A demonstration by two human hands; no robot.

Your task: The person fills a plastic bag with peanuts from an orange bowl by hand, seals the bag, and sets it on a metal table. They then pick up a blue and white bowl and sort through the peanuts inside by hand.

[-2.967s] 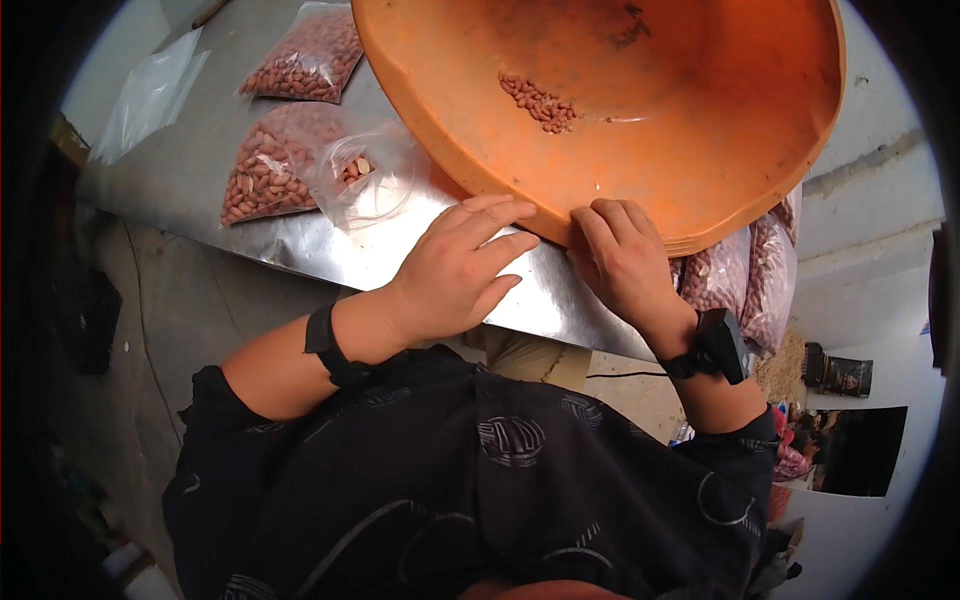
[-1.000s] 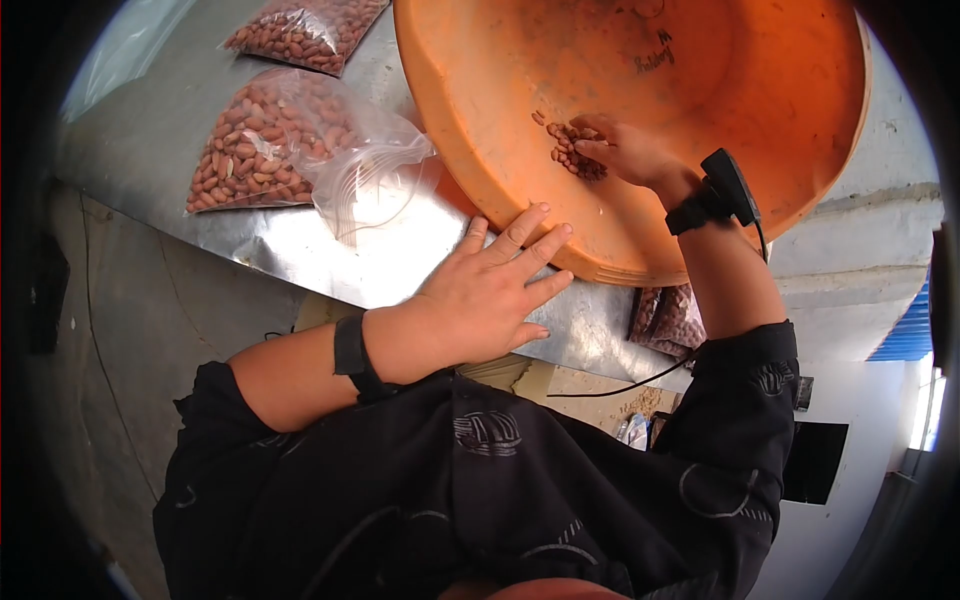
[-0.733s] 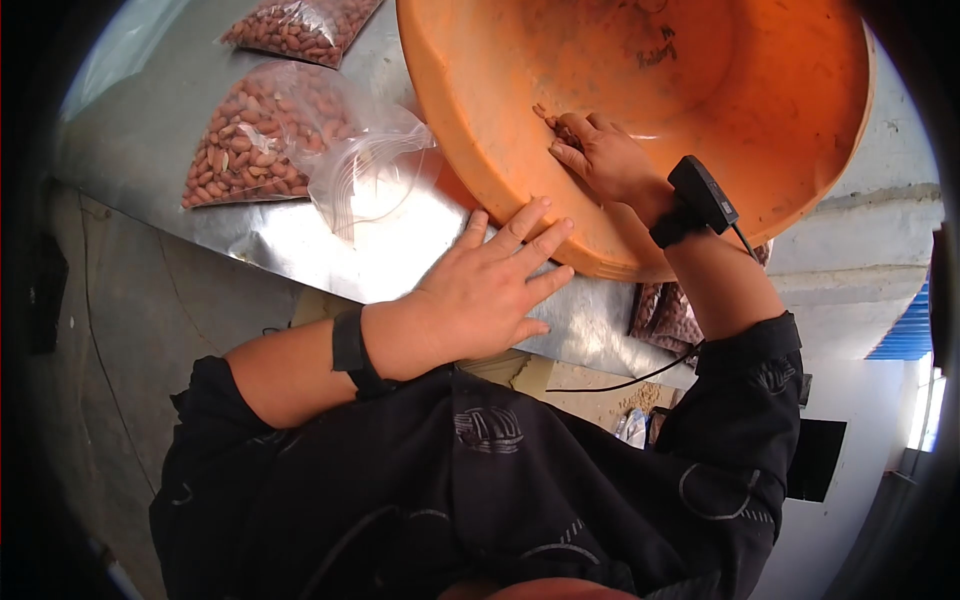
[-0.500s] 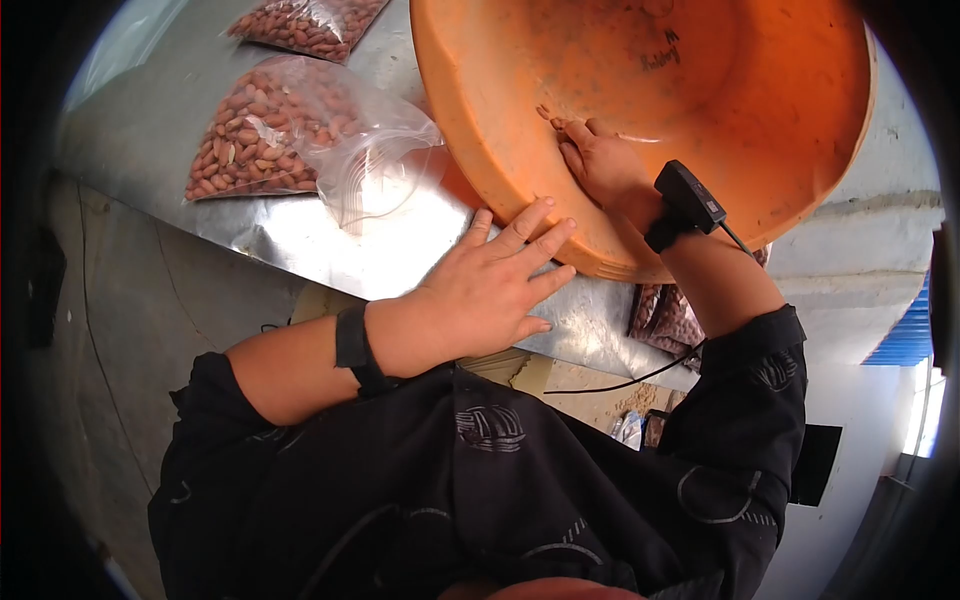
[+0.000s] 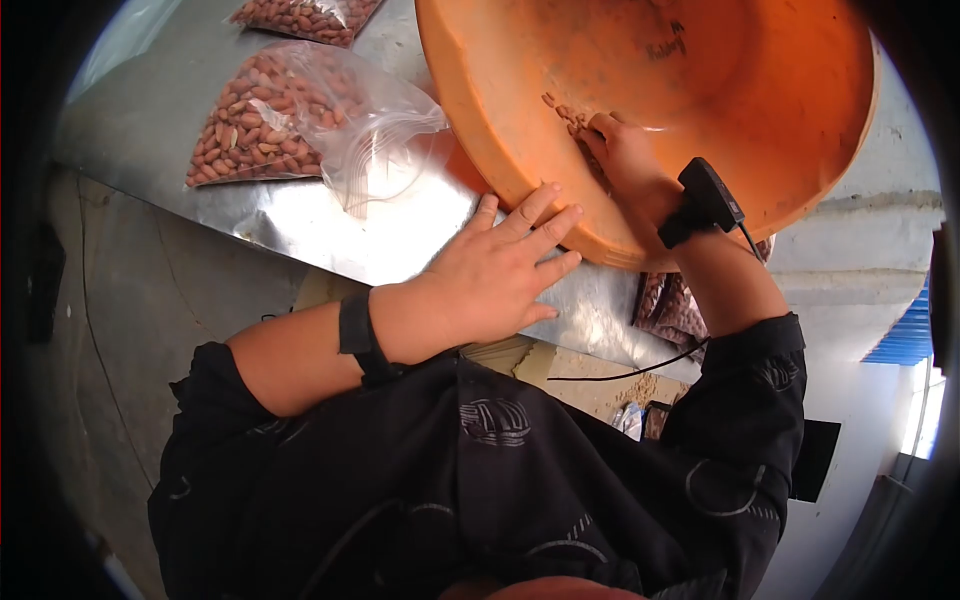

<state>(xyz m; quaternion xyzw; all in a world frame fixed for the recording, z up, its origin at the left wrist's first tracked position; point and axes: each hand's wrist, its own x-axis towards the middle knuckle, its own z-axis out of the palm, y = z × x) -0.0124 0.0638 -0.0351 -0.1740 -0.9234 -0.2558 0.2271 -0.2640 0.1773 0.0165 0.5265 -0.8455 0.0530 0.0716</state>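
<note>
A large orange basin (image 5: 760, 110) stands tilted on the metal table. My left hand (image 5: 500, 268) rests with spread fingers on its near rim and holds nothing. Inside the basin, my right hand (image 5: 628, 165) touches the lower inner wall beside a small line of peanuts (image 5: 566, 112). Its fingers are curled together, and what lies under them is hidden. Left of the basin lies a clear zip bag of reddish peanuts (image 5: 262, 125), its empty upper part reaching toward the rim.
Another peanut bag (image 5: 315, 18) lies at the top left. More filled bags (image 5: 672, 305) are below the basin's near right side. The metal table (image 5: 290, 235) has its edge in front of my body. A black cable (image 5: 620, 377) hangs near my right sleeve.
My right hand has moved slightly up and right inside the basin, and more peanuts show beside its fingers. My left hand remains on the rim, which has shifted slightly upward in view.
</note>
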